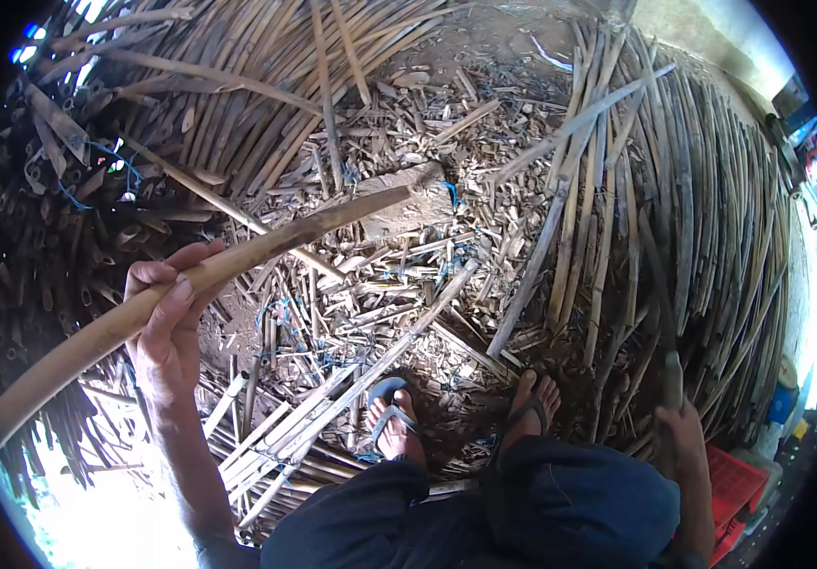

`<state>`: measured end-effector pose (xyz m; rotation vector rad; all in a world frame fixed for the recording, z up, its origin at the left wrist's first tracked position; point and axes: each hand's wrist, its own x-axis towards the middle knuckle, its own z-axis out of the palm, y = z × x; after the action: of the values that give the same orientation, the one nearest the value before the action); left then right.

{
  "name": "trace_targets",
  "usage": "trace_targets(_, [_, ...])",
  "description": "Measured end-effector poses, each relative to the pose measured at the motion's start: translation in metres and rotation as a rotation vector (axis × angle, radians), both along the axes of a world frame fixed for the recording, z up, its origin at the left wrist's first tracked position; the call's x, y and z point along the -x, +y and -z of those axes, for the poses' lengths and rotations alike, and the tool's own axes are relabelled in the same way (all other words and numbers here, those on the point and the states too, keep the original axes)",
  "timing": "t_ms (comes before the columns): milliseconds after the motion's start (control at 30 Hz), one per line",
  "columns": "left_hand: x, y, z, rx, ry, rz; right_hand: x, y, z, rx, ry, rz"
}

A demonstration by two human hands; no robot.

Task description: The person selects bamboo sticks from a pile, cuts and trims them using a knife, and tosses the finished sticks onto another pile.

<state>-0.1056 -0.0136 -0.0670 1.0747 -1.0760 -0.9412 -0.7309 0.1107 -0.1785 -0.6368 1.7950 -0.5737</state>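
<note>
A bamboo pole (304, 230) slants up to the right across the left half of the view, its far end over the litter of chips. My left hand (169, 302) is closed around it, thumb on the near side. Low on the right, my right hand (681, 431) grips the handle of a machete (660, 270), whose long dark blade points up and away. That blade blends into the poles behind it, so its outline is hard to make out. A flat wooden block (403, 204) lies on the ground beneath the pole's far end.
Bamboo poles lean in rows at right (702, 190) and pile up at far left (238, 123). Cut bamboo ends (57, 218) stack on the left. Chips and blue string cover the ground around my sandalled feet (394, 422). A red crate (733, 493) stands at lower right.
</note>
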Motion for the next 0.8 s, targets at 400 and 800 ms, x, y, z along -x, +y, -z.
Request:
trace_targets(400, [-0.045, -0.014, 0.026, 0.031, -0.006, -0.094, -0.121, -0.205, -0.046, 0.389, 0.202, -0.551])
trace_targets(800, [-0.098, 0.036, 0.028, 0.09, -0.018, -0.351, -0.391, -0.428, 0.157, 0.602, 0.271, -0.668])
